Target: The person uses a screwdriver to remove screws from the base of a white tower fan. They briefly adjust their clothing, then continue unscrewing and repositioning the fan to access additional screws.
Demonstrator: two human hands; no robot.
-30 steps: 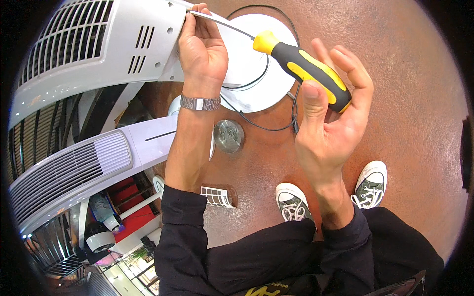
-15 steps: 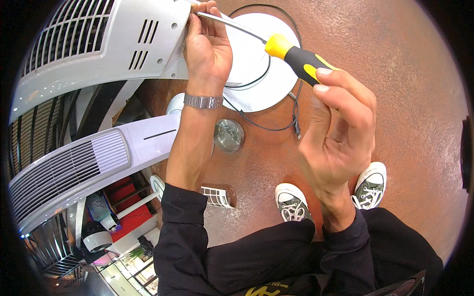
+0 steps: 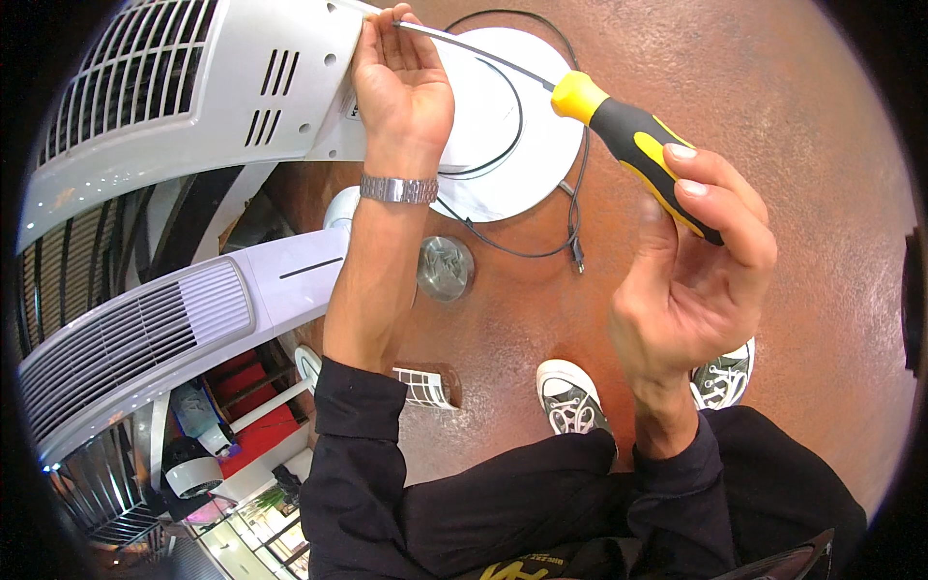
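Observation:
My right hand (image 3: 696, 256) grips a screwdriver (image 3: 633, 145) by its yellow and black handle, between fingers and thumb. Its metal shaft slants up and left, the tip lying over the fingers of my left hand (image 3: 406, 92). That hand is open, palm up and fingers stretched out, with the thumb against the lower end of a white tower fan's housing (image 3: 227, 106). Whether anything small lies at the fingertips is too fine to tell. Behind the shaft stands the fan's round white base (image 3: 527, 184).
A black power cord (image 3: 527, 253) with a plug loops around the base. A clear round container (image 3: 446, 269) of small pieces sits on the brown floor. A second tower fan (image 3: 164, 324) lies at left, near a white grille piece (image 3: 423, 389). My shoes (image 3: 572, 396) are below.
The screwdriver and my right hand have moved right and slightly down, the tip drawing away from the fan housing. My left hand's fingers have straightened a little.

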